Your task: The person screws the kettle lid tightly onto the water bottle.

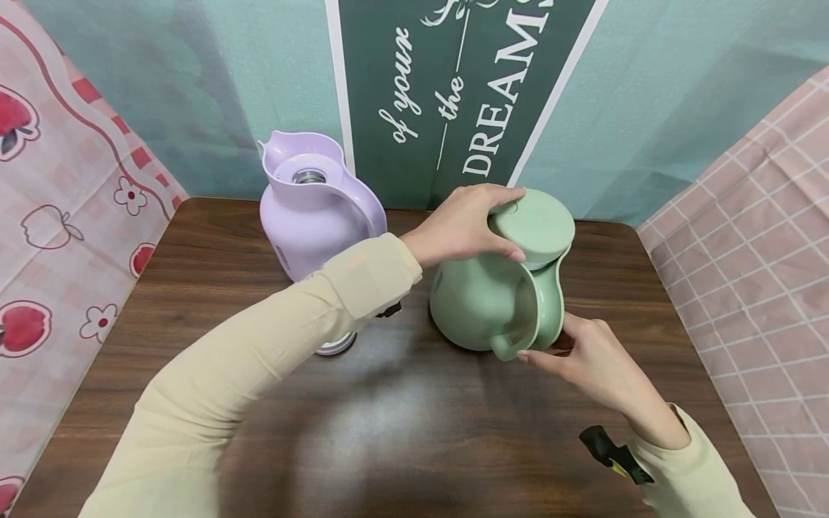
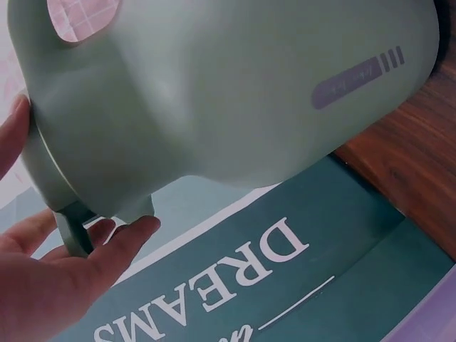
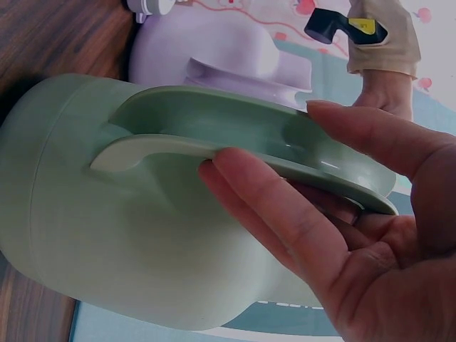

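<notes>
A pale green thermos jug (image 1: 473, 302) stands on the wooden table with its handle facing the person. My left hand (image 1: 463, 223) grips its round green lid (image 1: 534, 226) from the side, thumb in front and fingers at the back. In the left wrist view, the left fingers (image 2: 117, 253) reach the spout side at the jug's top. My right hand (image 1: 596, 356) holds the jug's broad handle (image 1: 550, 306) low on its right side. In the right wrist view, thumb and fingers (image 3: 274, 206) lie on opposite sides of that handle (image 3: 242, 135).
A lilac thermos jug (image 1: 311, 223) with an uncovered mouth stands at the back left. A round silver-rimmed item (image 1: 337, 345) shows partly beneath the left forearm. Behind hangs a dark green lettered panel (image 1: 401, 165); patterned cloths border the wooden table (image 1: 401, 446) left and right.
</notes>
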The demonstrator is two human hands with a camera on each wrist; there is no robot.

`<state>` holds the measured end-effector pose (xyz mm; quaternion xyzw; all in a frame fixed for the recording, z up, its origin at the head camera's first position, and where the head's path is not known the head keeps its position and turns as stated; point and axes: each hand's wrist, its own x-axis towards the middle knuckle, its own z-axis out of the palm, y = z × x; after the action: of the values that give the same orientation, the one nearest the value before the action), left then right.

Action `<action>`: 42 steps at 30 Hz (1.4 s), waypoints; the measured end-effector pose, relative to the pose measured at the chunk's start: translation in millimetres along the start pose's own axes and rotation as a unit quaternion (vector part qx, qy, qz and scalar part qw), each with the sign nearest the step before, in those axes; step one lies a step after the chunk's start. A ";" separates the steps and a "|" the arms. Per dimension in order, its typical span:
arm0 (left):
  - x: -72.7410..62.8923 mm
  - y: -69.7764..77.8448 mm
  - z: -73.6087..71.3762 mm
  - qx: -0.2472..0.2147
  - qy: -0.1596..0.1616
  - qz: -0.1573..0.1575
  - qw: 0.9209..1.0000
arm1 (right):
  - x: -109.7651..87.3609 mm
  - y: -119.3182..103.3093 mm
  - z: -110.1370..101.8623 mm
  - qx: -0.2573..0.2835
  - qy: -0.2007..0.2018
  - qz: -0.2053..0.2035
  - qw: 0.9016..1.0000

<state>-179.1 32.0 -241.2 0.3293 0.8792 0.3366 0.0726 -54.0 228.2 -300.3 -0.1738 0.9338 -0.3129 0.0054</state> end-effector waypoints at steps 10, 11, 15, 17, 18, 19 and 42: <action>0.9 0.3 -2.1 0.004 -0.016 -0.012 1.000 | -0.2 -0.9 0.1 0.001 -0.002 0.002 1.000; 0.7 0.5 -2.6 0.002 -0.015 -0.015 1.000 | -0.2 -1.0 0.0 0.000 -0.002 0.002 1.000; -2.1 1.0 -5.6 0.005 -0.005 -0.036 0.999 | -0.1 -1.2 -0.3 0.000 -0.002 0.002 1.000; -4.2 1.4 -7.8 0.008 0.000 -0.060 0.998 | -0.1 -1.2 -0.4 0.000 -0.001 0.001 1.000; -5.5 1.4 -9.0 0.011 0.003 -0.072 0.997 | 0.0 -1.2 -0.5 0.000 -0.001 0.001 1.000; -6.7 1.5 -10.4 0.011 0.006 -0.086 0.996 | 0.0 -1.2 -0.6 0.000 -0.001 0.001 1.000; -17.8 10.0 -23.6 0.080 -0.026 -0.111 0.990 | 0.6 -0.1 0.3 -0.007 0.000 -0.001 1.000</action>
<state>-168.3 13.5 -218.5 0.2433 0.9321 0.2465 0.1058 -54.5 227.8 -300.5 -0.1748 0.9356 -0.3067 0.0044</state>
